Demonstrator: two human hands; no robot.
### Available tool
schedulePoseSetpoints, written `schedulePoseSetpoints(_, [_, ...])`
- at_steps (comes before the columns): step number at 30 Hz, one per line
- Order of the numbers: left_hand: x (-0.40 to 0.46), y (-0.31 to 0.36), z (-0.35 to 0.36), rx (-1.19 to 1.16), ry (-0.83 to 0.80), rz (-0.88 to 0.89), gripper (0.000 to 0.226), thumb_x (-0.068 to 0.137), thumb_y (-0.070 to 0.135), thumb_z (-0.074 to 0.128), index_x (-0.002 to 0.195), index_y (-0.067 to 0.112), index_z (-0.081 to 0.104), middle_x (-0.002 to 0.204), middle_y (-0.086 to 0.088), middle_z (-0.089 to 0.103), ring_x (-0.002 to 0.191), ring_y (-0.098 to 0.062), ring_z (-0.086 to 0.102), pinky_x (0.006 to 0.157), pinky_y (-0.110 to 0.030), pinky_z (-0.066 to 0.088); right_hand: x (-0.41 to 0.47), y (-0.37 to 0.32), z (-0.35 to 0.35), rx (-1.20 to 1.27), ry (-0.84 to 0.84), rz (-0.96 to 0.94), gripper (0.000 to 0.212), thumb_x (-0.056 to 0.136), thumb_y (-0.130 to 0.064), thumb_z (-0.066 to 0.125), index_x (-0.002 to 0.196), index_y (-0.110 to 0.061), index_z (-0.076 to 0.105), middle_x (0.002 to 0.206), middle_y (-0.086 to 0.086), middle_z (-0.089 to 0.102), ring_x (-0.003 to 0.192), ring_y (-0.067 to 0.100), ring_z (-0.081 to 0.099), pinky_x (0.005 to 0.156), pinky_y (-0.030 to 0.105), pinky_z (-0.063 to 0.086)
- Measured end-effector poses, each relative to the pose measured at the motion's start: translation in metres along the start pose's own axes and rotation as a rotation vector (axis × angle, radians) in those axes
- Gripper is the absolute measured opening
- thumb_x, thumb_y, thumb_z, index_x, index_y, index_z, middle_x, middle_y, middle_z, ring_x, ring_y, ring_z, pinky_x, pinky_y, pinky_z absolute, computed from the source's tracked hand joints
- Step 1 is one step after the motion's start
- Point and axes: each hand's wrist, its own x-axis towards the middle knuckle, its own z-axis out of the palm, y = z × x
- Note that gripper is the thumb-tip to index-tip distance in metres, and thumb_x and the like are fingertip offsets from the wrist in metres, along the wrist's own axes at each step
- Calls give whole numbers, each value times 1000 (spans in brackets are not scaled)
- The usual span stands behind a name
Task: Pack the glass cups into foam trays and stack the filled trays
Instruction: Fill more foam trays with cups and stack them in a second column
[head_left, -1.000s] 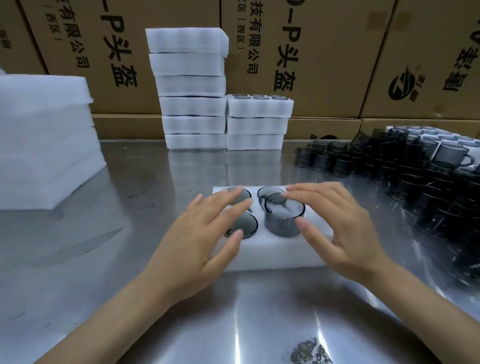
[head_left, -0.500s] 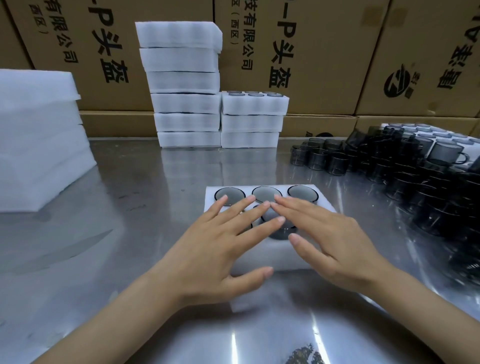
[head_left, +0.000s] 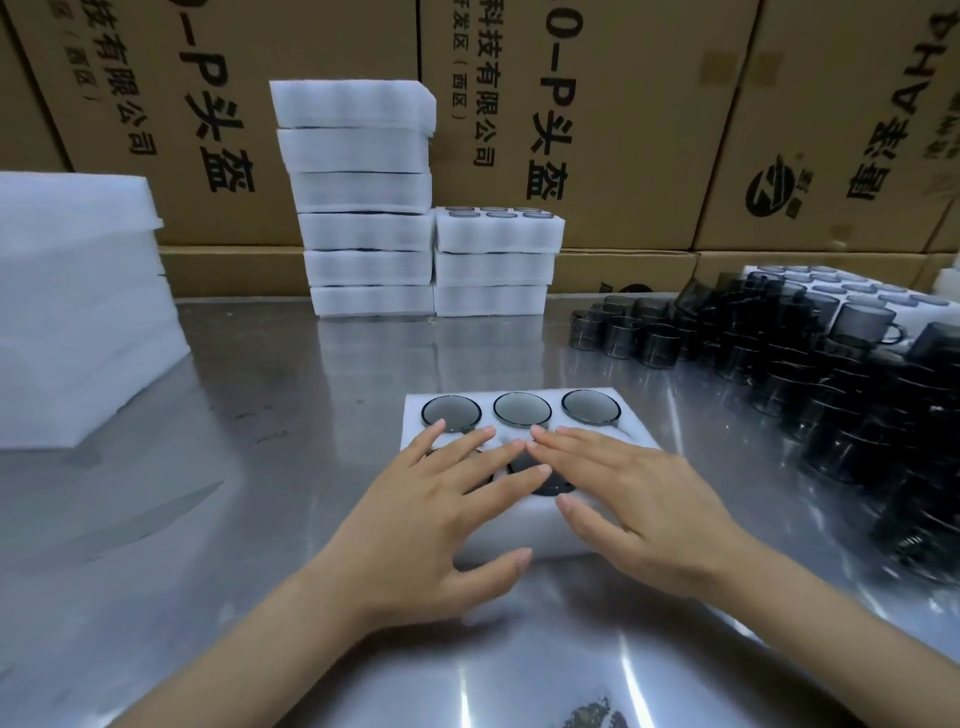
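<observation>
A white foam tray (head_left: 631, 421) lies on the steel table in front of me. Its far row holds three dark glass cups (head_left: 522, 408), sunk flush into the foam. My left hand (head_left: 439, 512) and my right hand (head_left: 636, 501) lie flat over the near row, fingers spread, palms pressing down. They hide most of the near cups; part of one dark rim shows between them. Neither hand grips anything.
Two stacks of filled foam trays (head_left: 363, 228) (head_left: 496, 260) stand at the back against cardboard boxes (head_left: 571, 104). A pile of foam sheets (head_left: 78, 312) sits at the left. Several loose dark glass cups (head_left: 831, 364) crowd the right side of the table.
A cup standing proud in the near row a second ago now sits down in the foam. Both hands have flattened over the near row and stay there.
</observation>
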Motion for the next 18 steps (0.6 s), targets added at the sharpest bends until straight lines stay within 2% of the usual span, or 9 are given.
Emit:
schedulePoseSetpoints(2, [0,1,2,12,42,13,56,85,52,43,134,27,52,137,6,53,128,-20,49,110,-43,29,0,-1,2,62,93,8,55,88,-53,22,139,-41,39,145,-26,35,136,-7,28,109,20,29])
schedulePoseSetpoints(5, [-3,-3,5,-49,141,27,51,88,44,44,132,21,55,134,7,55,125,-17,52,110,-37,30,3,10,2,364,354,83,43,91,-42,34,124,-31,59,128,-19,58,124,2,48,100,24,38])
schedulePoseSetpoints(8, [-6,-9,7,-163,251,1,41,89,33,45,124,17,61,126,8,60,118,-12,54,105,-31,32,11,44,4,574,565,339,28,91,-34,43,108,-30,66,110,-18,65,110,3,55,91,22,40])
schedulePoseSetpoints(10, [-6,-12,8,-225,293,-39,35,89,28,46,116,15,65,117,6,62,110,-12,57,99,-27,37,14,77,13,637,567,589,24,95,-25,46,108,-26,65,113,-12,65,107,4,55,85,23,38])
schedulePoseSetpoints(13, [-5,-11,10,-299,300,-99,34,89,28,46,112,15,67,111,8,64,104,-8,57,91,-22,42,13,120,30,555,452,864,29,96,-19,46,121,-17,60,125,-2,60,107,9,50,85,25,35])
schedulePoseSetpoints(16, [-6,-9,11,-314,293,-108,32,89,28,46,109,17,68,110,9,65,103,-7,58,87,-22,43,25,141,35,529,454,953,34,94,-23,47,126,-20,56,130,-1,57,109,14,51,89,31,39])
schedulePoseSetpoints(18, [-6,-10,11,-317,293,-110,31,89,28,46,107,17,69,111,10,65,103,-7,59,87,-22,43,38,150,36,411,408,979,40,93,-27,46,132,-21,49,138,0,49,113,20,51,91,36,41])
